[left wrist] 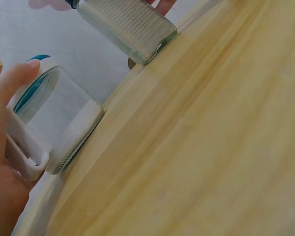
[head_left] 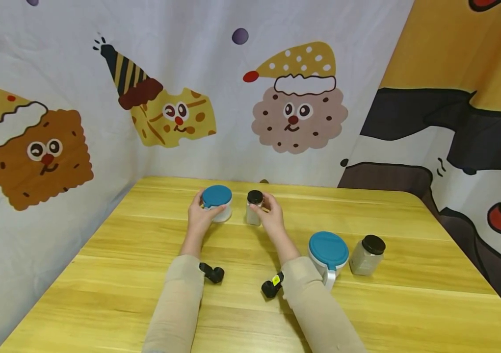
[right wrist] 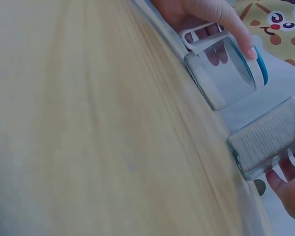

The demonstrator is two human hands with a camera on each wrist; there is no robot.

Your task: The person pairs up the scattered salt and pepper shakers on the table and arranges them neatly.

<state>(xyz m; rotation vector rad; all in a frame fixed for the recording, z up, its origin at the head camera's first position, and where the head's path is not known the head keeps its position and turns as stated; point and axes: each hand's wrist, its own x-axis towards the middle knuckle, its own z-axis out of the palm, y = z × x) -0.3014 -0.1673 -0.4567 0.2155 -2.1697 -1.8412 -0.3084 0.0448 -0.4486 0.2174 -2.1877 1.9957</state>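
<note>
The wooden table lay beneath my hands, which were apart from each other. My left hand gripped a handled, blue-lidded glass jar; another blue-lidded jar stood right of my right hand, nearer me. The latter gripped a smaller black-capped jar — a second black-capped jar stood farther right.

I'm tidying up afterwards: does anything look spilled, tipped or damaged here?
Nothing stands out. The far blue-lidded jar, far black-lidded jar, near blue-lidded jar and near black-lidded jar stand upright, lids on; no spill shows on the table. The wrist views' slant looks like camera angle.
</note>
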